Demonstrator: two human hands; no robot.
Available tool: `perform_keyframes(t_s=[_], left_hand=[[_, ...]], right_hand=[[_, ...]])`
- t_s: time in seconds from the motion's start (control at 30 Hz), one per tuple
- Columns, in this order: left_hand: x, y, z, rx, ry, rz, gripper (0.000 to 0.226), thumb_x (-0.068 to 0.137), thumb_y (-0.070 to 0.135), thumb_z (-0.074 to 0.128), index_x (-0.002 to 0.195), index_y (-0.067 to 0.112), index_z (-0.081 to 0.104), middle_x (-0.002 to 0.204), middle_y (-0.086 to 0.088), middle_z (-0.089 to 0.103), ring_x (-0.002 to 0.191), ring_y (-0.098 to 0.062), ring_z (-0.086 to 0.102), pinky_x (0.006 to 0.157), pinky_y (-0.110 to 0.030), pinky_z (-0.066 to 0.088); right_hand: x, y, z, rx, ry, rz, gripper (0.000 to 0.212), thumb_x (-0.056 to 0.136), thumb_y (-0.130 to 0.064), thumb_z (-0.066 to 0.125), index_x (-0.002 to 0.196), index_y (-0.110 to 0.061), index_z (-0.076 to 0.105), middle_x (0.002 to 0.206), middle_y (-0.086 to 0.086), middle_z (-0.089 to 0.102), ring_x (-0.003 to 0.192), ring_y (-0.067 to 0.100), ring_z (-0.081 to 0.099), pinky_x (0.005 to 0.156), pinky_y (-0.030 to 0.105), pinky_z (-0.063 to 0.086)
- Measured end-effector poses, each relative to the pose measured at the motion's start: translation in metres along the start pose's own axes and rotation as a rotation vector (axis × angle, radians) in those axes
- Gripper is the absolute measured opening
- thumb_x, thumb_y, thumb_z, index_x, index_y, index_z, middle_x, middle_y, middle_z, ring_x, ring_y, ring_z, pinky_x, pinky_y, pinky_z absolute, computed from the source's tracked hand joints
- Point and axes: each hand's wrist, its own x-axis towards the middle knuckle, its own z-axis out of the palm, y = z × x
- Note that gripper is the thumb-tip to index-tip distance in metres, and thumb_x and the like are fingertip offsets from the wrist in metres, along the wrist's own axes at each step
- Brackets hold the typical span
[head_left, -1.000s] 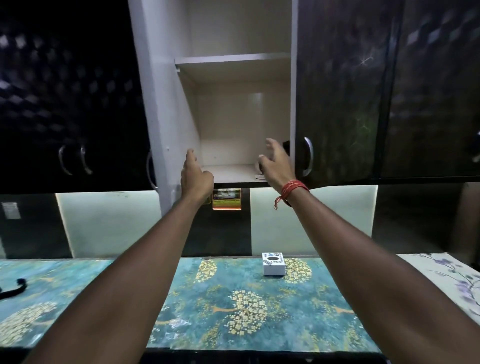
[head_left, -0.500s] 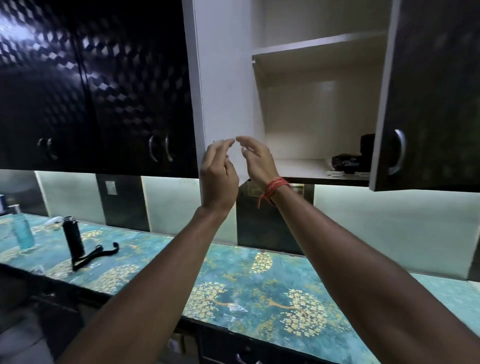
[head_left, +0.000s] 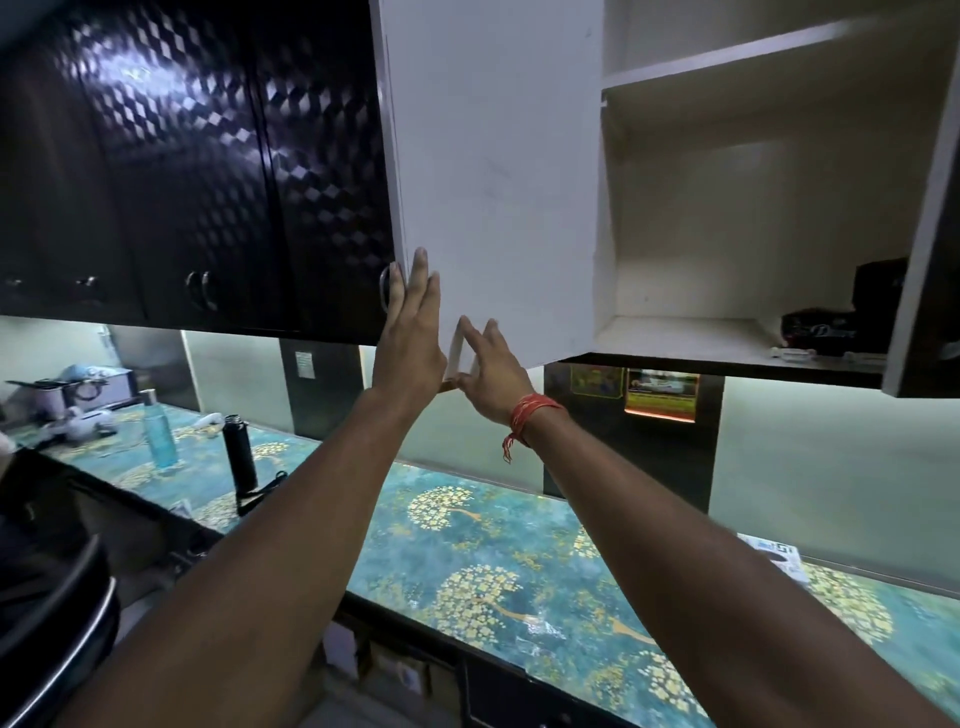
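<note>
An open wall cabinet (head_left: 727, 218) with a white inside hangs above the counter. Its left door (head_left: 493, 171) stands swung out, white inner face toward me. My left hand (head_left: 410, 332) lies flat with straight fingers against the door's lower left edge, beside its metal handle (head_left: 384, 288). My right hand (head_left: 488, 371), with a red thread at the wrist, touches the door's bottom corner with straight fingers. Dark items (head_left: 831, 322) sit on the cabinet's lower shelf at the right. The right door (head_left: 924, 291) is open too.
Glossy black cabinet doors (head_left: 197, 171) run to the left. Below lies a teal patterned counter (head_left: 493, 561) with a black bottle (head_left: 240, 460), a blue bottle (head_left: 160, 434), a white box (head_left: 779, 558) and clutter at far left. A dark chair back (head_left: 57, 623) stands at lower left.
My view has swung left and closer. Both hands came away from the shelf's front to the left door; the fingers, loosely curled half a second ago, now lie straight against it.
</note>
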Motion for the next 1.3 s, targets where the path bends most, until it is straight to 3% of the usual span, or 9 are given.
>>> perform_keyframes(t_s=[0.43, 0.63, 0.87, 1.0, 1.13, 1.3], left_hand=[[0.009, -0.011, 0.004, 0.030, -0.046, -0.032, 0.075, 0.091, -0.013, 0.053, 0.155, 0.009, 0.022, 0.168, 0.000, -0.005, 0.154, -0.030, -0.006, 0.102, -0.032, 0.045], [0.010, -0.007, -0.009, 0.018, -0.121, -0.084, 0.078, 0.090, -0.013, 0.056, 0.156, 0.011, 0.022, 0.168, 0.002, -0.007, 0.154, -0.029, -0.005, 0.113, -0.047, 0.035], [0.005, 0.006, -0.019, -0.020, -0.146, -0.106, 0.084, 0.083, -0.020, 0.057, 0.155, 0.010, 0.024, 0.168, 0.004, -0.006, 0.154, -0.028, -0.004, 0.114, -0.048, 0.033], [0.001, 0.014, -0.022, -0.065, -0.079, -0.089, 0.080, 0.083, -0.022, 0.056, 0.153, 0.009, 0.031, 0.168, 0.002, 0.006, 0.155, -0.028, 0.001, 0.111, -0.040, 0.038], [-0.001, 0.029, -0.018, -0.069, 0.006, -0.043, 0.081, 0.079, -0.026, 0.054, 0.151, 0.006, 0.034, 0.166, -0.004, 0.015, 0.155, -0.029, 0.000, 0.103, -0.029, 0.045], [-0.001, 0.047, -0.010, -0.026, 0.059, -0.006, 0.079, 0.077, -0.023, 0.059, 0.149, 0.005, 0.038, 0.166, -0.006, 0.016, 0.154, -0.032, -0.003, 0.094, -0.030, 0.052]], right_hand=[[0.013, 0.002, 0.009, -0.107, 0.042, -0.026, 0.076, 0.092, -0.015, 0.058, 0.153, -0.028, 0.015, 0.163, 0.016, 0.006, 0.142, 0.041, 0.032, 0.110, 0.045, 0.038], [0.009, -0.010, 0.004, -0.053, -0.043, 0.002, 0.081, 0.092, -0.022, 0.060, 0.154, -0.024, 0.008, 0.163, 0.017, -0.005, 0.146, 0.040, 0.023, 0.114, 0.045, 0.033], [0.003, -0.006, -0.015, 0.034, -0.043, 0.003, 0.069, 0.092, -0.013, 0.058, 0.151, -0.024, 0.023, 0.160, 0.015, 0.016, 0.145, 0.035, 0.027, 0.113, 0.044, 0.033], [-0.005, -0.003, -0.020, 0.124, 0.024, 0.015, 0.069, 0.089, -0.011, 0.059, 0.150, -0.020, 0.028, 0.155, 0.012, 0.031, 0.141, 0.032, 0.033, 0.114, 0.042, 0.031], [-0.014, 0.002, -0.026, 0.197, 0.110, 0.027, 0.072, 0.087, -0.016, 0.066, 0.149, -0.017, 0.030, 0.154, 0.007, 0.037, 0.140, 0.026, 0.035, 0.113, 0.038, 0.031], [-0.022, 0.009, -0.038, 0.215, 0.120, 0.019, 0.075, 0.084, -0.018, 0.071, 0.148, -0.018, 0.033, 0.152, 0.007, 0.040, 0.137, 0.029, 0.040, 0.113, 0.045, 0.036]])
